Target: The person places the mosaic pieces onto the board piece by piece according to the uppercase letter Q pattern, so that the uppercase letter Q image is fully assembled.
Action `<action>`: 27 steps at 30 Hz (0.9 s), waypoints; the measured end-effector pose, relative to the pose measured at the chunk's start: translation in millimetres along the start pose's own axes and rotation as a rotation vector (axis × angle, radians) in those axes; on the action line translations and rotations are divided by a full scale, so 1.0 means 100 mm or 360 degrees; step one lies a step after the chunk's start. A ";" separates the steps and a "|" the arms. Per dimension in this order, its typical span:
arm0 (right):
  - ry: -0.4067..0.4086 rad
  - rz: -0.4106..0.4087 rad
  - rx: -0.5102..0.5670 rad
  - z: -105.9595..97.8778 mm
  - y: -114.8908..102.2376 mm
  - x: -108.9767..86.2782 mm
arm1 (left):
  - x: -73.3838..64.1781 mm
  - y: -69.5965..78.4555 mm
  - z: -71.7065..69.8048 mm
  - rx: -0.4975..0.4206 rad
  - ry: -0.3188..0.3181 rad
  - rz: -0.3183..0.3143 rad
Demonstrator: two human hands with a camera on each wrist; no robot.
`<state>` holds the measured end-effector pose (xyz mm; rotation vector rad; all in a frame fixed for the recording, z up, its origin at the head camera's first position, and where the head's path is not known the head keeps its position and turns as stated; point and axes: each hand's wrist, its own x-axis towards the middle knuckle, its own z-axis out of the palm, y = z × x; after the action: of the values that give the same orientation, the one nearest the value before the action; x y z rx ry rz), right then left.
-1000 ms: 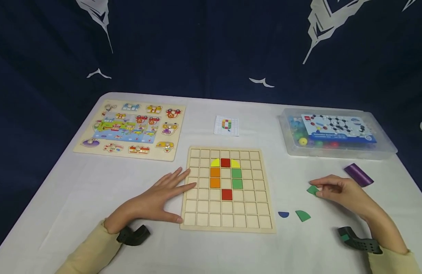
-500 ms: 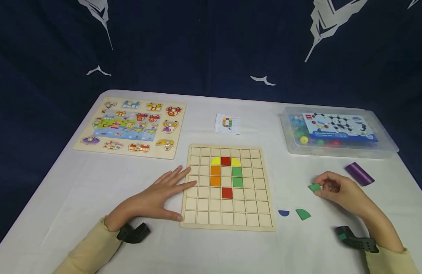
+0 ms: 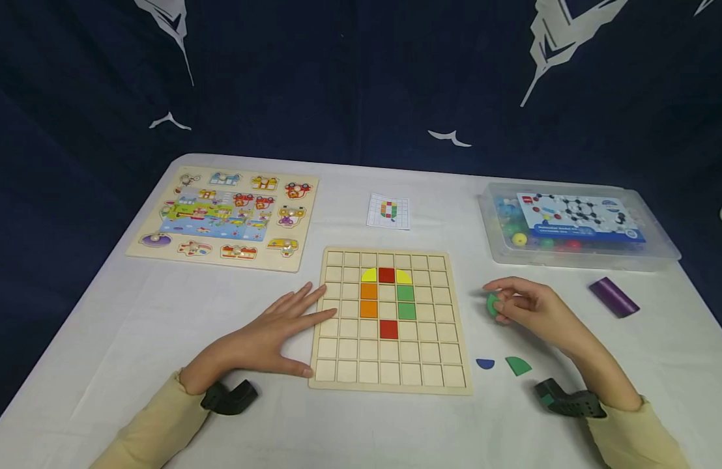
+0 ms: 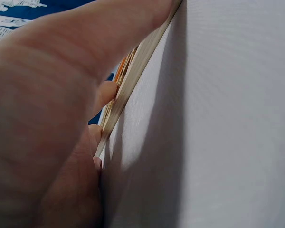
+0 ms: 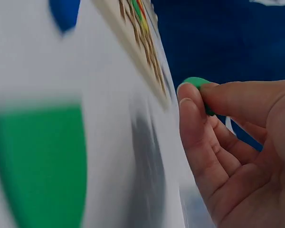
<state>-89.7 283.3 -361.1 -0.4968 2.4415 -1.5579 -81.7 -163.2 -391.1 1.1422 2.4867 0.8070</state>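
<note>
My right hand (image 3: 528, 309) pinches a green quarter-circle tile (image 3: 492, 305) between thumb and fingers, to the right of the wooden grid board (image 3: 390, 384). In the right wrist view the tile's green edge (image 5: 195, 81) shows above the fingertips. My left hand (image 3: 264, 339) lies spread at the board's left edge, fingertips on the frame and thumb at its lower left corner. Set in the board are red, orange, green and yellow tiles, among them a lower red square (image 3: 388, 329). Another green quarter-circle tile (image 3: 518, 366) and a blue half-circle tile (image 3: 485, 364) lie right of the board.
Behind the board lies a small pattern card (image 3: 388, 212). A wooden picture puzzle (image 3: 220, 218) lies at the back left. At the back right is a clear plastic case (image 3: 580, 225) with coloured balls, and a purple curved piece (image 3: 614, 298) lies in front of it.
My right hand has moved left toward the board with the green tile, which is now turned more upright. The left hand stays in place.
</note>
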 end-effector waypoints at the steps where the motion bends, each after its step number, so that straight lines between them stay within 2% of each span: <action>1: -0.0030 -0.0018 0.0043 0.06 -0.03 0.05 | 0.00 0.00 0.00 -0.0001 -0.0002 0.0001; 5: -0.0135 -0.0019 0.0153 0.30 -0.18 0.27 | 0.00 -0.01 0.00 0.0003 -0.0010 -0.0003; 8: -0.0189 -0.0022 0.0166 0.47 -0.27 0.41 | 0.01 -0.01 0.00 0.0018 -0.0010 0.0001; 13: -0.0221 -0.0094 0.0065 0.72 -0.41 0.60 | 0.01 -0.02 -0.01 0.0039 -0.0005 0.0013; 19: -0.0302 -0.0151 0.0037 0.98 -0.51 0.70 | 0.00 -0.01 -0.02 0.0018 -0.0006 0.0014; 27: -0.0304 -0.0121 0.0000 1.19 -0.52 0.73 | 0.01 -0.02 -0.02 0.0012 -0.0023 -0.0009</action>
<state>-107.4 135.1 -363.7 -0.7117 2.3035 -1.4643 -84.8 -164.1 -391.2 1.1385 2.4823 0.7862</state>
